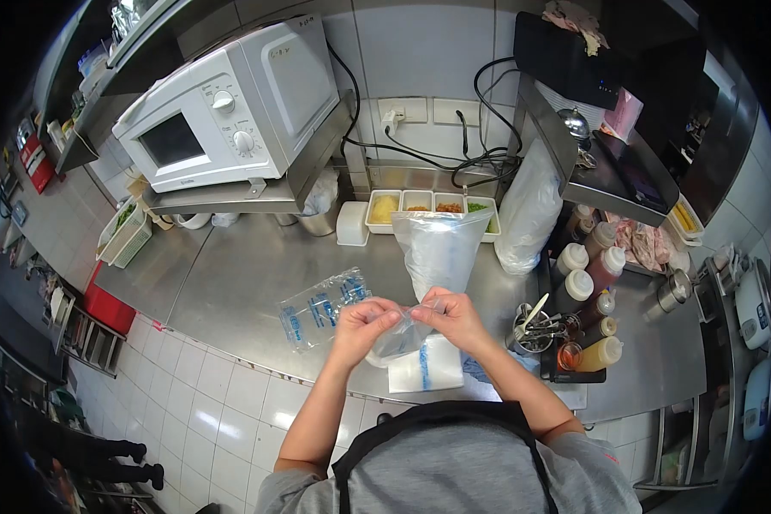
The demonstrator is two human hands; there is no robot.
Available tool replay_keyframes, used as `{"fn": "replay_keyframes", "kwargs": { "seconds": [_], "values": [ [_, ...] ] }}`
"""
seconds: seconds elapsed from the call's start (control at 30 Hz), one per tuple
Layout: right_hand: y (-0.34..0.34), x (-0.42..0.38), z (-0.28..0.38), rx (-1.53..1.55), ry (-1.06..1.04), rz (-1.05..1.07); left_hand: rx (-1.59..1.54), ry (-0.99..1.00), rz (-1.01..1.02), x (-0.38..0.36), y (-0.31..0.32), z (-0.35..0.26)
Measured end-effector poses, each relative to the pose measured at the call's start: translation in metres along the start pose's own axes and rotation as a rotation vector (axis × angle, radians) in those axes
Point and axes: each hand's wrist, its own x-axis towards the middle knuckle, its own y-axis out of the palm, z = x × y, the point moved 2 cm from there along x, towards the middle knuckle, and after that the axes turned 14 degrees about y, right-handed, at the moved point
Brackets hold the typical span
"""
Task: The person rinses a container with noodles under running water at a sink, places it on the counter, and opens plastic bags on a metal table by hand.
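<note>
A small clear plastic bag (394, 344) is pinched at its top edge between both my hands, over the front of the steel counter. My left hand (366, 328) grips its left side, fingers closed, and my right hand (451, 319) grips the right side. Below them lies a white folded stack (443, 367) with a blue stripe. To the left, a flat clear packet with blue print (319, 310) rests on the steel. Just beyond my hands stands a tall translucent bag (441, 257), whose contents I cannot make out.
White tubs of chopped food (384, 211) line the back of the counter (223, 274). A microwave (231, 107) sits on a shelf at left. Several squeeze bottles (578, 286) and a metal cup of utensils (531, 332) stand at right. A person's legs (103, 450) show at lower left.
</note>
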Motion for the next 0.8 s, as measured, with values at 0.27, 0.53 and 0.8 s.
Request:
{"fn": "replay_keyframes", "kwargs": {
  "seconds": [0.27,0.53,0.8],
  "values": [
    [0.011,-0.003,-0.022,0.543,0.142,-0.053,-0.275,-0.207,0.213,-0.025,0.014,0.028],
    [-0.049,-0.004,-0.017,0.545,0.297,0.107,-0.412,-0.256,0.179,0.023,0.009,0.015],
    [-0.091,0.038,0.07,0.088,0.034,-0.406,-0.261,-0.285,-0.023,0.123,0.006,0.02]
  ]
}}
